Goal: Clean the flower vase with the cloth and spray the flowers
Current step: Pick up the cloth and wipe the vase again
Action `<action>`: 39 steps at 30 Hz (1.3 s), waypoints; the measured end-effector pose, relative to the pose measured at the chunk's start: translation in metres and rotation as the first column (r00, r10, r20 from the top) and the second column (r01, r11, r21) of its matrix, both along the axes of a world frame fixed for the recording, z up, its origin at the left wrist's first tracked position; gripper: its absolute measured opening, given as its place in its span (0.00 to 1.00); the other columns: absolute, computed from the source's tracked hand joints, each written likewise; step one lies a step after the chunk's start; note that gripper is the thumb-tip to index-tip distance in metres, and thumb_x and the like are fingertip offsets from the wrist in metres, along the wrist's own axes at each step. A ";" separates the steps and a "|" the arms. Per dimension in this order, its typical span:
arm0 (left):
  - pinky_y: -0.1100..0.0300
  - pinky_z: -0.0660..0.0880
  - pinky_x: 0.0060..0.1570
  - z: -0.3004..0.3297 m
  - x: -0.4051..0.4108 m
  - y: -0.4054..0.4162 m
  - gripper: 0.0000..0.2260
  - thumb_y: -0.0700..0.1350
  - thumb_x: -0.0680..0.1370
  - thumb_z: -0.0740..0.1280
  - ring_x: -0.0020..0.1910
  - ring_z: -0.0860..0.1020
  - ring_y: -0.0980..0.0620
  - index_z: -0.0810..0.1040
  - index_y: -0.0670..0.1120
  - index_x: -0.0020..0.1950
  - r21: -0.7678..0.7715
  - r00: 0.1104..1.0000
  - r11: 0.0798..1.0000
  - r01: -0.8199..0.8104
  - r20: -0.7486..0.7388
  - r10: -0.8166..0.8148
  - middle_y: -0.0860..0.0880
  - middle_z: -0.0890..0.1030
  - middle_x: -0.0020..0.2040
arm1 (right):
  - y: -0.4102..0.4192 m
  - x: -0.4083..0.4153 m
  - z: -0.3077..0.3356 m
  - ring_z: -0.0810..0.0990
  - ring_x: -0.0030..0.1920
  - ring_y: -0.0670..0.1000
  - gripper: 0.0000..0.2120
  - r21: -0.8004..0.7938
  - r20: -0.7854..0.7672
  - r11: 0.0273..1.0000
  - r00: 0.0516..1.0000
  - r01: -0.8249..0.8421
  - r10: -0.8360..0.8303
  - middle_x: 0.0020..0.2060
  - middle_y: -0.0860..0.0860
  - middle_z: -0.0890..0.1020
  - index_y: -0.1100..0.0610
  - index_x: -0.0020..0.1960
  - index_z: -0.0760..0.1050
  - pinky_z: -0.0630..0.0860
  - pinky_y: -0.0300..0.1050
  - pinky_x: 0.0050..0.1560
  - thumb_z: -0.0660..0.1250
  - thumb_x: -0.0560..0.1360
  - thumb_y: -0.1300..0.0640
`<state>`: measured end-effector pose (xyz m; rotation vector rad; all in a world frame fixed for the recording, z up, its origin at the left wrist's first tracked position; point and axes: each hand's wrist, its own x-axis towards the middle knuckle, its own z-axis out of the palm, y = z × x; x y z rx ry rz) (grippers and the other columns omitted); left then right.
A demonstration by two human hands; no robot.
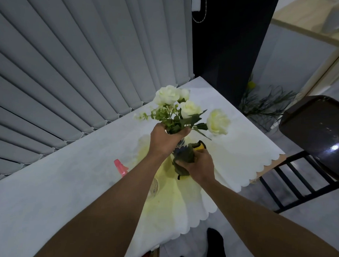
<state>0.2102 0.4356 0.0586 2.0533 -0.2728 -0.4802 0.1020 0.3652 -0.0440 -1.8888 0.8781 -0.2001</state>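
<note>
White roses (pixel 187 108) with green leaves rise from a patterned vase (pixel 181 144) held above the table. My left hand (pixel 165 140) is closed around the vase's neck, just under the stems. My right hand (pixel 197 164) presses a dark green and yellow cloth (pixel 185 156) against the vase's lower body, hiding most of it. A spray bottle with a pink top (pixel 121 168) stands on the table to the left, its clear body partly hidden behind my left forearm.
The table wears a white scalloped tablecloth (pixel 242 150) with a yellowish patch. Grey vertical blinds (pixel 76 74) hang behind it. A dark chair (pixel 319 142) stands at the right, and a potted green plant (pixel 264 105) sits on the floor beyond the table's corner.
</note>
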 end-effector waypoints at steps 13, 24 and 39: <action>0.62 0.79 0.43 0.002 0.002 0.003 0.22 0.58 0.66 0.81 0.46 0.83 0.52 0.83 0.45 0.51 0.060 0.994 0.995 -0.076 0.077 0.072 0.51 0.85 0.46 | 0.003 0.018 0.011 0.78 0.52 0.51 0.27 -0.084 0.227 0.995 0.973 0.063 -0.042 0.53 0.49 0.76 0.52 0.58 0.80 0.77 0.44 0.48 0.79 0.64 0.40; 0.68 0.73 0.38 -0.002 -0.007 0.000 0.24 0.56 0.65 0.82 0.48 0.82 0.52 0.83 0.44 0.54 0.097 0.989 0.990 -0.102 0.115 0.090 0.51 0.85 0.49 | 0.005 0.001 -0.021 0.79 0.43 0.54 0.08 -0.041 -0.142 0.998 0.988 0.057 -0.063 0.42 0.49 0.77 0.55 0.44 0.80 0.73 0.43 0.35 0.75 0.70 0.52; 0.62 0.75 0.52 -0.004 -0.008 0.017 0.28 0.57 0.66 0.82 0.55 0.81 0.51 0.79 0.46 0.61 0.000 0.981 0.992 -0.127 0.150 0.125 0.51 0.84 0.55 | -0.011 -0.007 -0.020 0.73 0.56 0.58 0.12 -0.270 -0.358 0.915 0.913 -0.300 0.194 0.54 0.52 0.77 0.49 0.57 0.78 0.77 0.55 0.52 0.68 0.75 0.46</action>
